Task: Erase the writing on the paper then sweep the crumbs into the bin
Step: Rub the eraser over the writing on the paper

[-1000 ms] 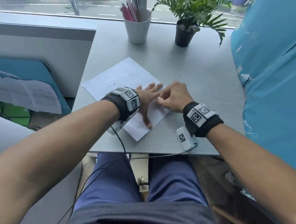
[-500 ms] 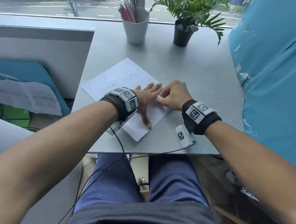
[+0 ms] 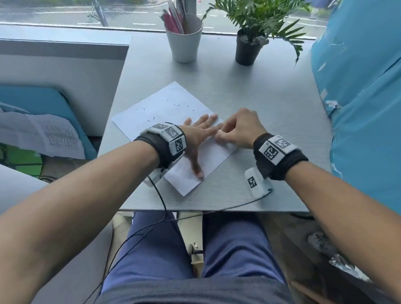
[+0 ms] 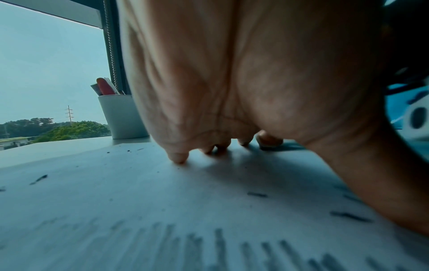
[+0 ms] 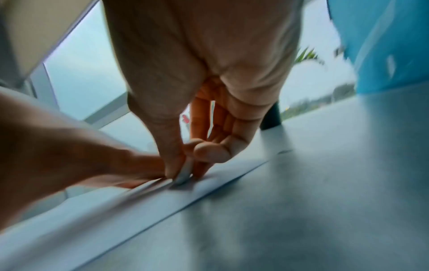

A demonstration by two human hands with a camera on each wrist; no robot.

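A white sheet of paper [image 3: 167,108] lies at an angle on the grey table [image 3: 267,104]. My left hand [image 3: 200,133] lies flat on it with fingers spread, pressing it down. Right beside those fingers, my right hand [image 3: 237,130] pinches a small pale eraser [image 5: 184,174] between thumb and fingers, its tip on the paper [image 5: 209,185]. Dark eraser crumbs [image 3: 174,105] dot the far half of the sheet. In the left wrist view, pencil strokes [image 4: 220,247] run along the near part of the paper beneath my left hand [image 4: 209,91]. No bin is in view.
A white cup of pens [image 3: 183,38] and a potted plant [image 3: 248,44] stand at the table's far edge by the window. A blue plastic-covered mass [image 3: 371,102] crowds the right side. Cables [image 3: 159,203] hang off the near edge over my lap.
My right hand has shifted slightly to and fro beside the left fingers with the eraser on the paper. The left hand stays pressed flat on the sheet.
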